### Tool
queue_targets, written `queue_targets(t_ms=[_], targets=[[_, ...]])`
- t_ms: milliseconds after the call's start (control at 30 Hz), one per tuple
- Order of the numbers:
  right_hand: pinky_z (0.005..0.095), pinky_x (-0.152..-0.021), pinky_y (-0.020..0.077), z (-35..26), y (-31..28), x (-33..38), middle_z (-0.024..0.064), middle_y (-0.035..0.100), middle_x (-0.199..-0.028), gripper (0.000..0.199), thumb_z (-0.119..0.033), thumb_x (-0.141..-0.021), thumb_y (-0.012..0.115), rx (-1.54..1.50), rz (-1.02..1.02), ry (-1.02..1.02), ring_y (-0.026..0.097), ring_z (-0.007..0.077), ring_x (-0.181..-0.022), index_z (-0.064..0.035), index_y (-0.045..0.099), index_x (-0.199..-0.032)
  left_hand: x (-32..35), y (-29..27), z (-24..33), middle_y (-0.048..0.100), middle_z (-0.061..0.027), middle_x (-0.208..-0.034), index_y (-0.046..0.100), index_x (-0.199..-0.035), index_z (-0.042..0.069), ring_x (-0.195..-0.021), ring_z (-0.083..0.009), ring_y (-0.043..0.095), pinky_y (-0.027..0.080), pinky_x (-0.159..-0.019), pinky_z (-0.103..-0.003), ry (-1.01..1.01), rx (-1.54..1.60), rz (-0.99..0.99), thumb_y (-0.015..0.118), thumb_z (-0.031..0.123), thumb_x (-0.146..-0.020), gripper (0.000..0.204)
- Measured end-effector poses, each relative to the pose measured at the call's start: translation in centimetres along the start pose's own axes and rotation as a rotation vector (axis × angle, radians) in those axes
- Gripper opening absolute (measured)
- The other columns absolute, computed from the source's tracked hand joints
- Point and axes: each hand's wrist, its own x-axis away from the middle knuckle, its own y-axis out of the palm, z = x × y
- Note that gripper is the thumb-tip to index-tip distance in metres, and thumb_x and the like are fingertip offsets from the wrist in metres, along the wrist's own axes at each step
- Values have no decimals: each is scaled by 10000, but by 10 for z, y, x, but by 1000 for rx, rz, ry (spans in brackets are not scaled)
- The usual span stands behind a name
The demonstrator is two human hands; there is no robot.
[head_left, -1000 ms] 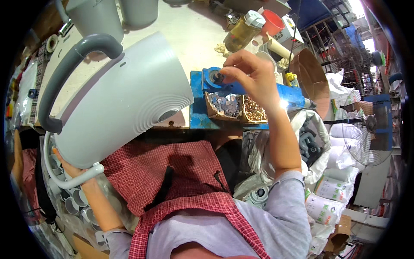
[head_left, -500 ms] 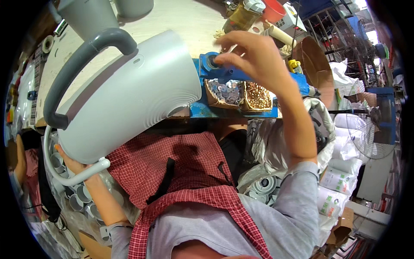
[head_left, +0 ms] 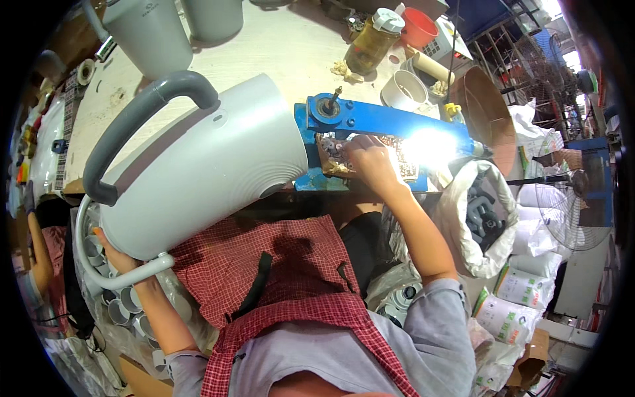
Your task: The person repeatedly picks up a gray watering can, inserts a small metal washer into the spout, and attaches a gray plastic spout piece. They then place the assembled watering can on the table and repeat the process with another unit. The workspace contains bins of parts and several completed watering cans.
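A light grey plastic watering can (head_left: 205, 165) lies tilted across my lap and the bench edge, its dark grey handle (head_left: 126, 119) at upper left. A thin pale grey tube (head_left: 126, 276) curves round its lower end. My left hand (head_left: 118, 255) grips the can there, partly hidden beneath it. The can's other end rests against a blue press-like tool (head_left: 390, 119). Under the tool's arm, my right hand (head_left: 370, 157) reaches with curled fingers into the small boxes of grey washers (head_left: 333, 147) and copper-coloured rivets (head_left: 409, 165). Its fingertips are hidden among the parts.
More grey cans (head_left: 149, 36) stand at the bench's far left. A jar of yellowish liquid (head_left: 374, 43), a red bowl (head_left: 419, 28) and a white cup (head_left: 405, 90) are behind the tool. A white sack of dark parts (head_left: 483, 218) stands at right; a bright lamp (head_left: 430, 147) glares beside the boxes.
My right hand has come down from above the tool's head into the boxes of small parts. The lamp's glare now shows. My left hand still holds the can.
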Motion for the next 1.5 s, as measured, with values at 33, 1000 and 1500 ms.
queue_targets(t_ms=[33, 1000, 1500], targets=[[367, -692, 528, -7, -11, 0, 94, 623, -903, 93, -69, -770, 641, -33, -6, 34, 630, 274, -815, -66, 647, -863, 1, 2, 2, 599, -88, -1143, 526, -1222, 56, -1016, -200, 587, 473, -892, -328, -29, 16, -14, 330, 483, -997, 521], [286, -606, 525, -33, -93, -93, 85, 689, -926, 328, 29, -660, 677, -17, 547, -401, 650, 214, -690, -27, 668, -983, -5, 55, 6, 643, -69, -1040, 577, -1154, 47, -918, -164, 636, 544, -763, -310, -125, 311, -133, 395, 450, -986, 474], [246, -691, 511, -25, -98, -37, 71, 660, -846, 416, 17, -761, 729, -802, 450, 330, 612, 102, -738, 43, 610, -1159, -9, 130, -15, 658, -147, -952, 573, -1106, -55, -795, -177, 662, 554, -625, -283, -53, 101, -211, 396, 476, -982, 573]])
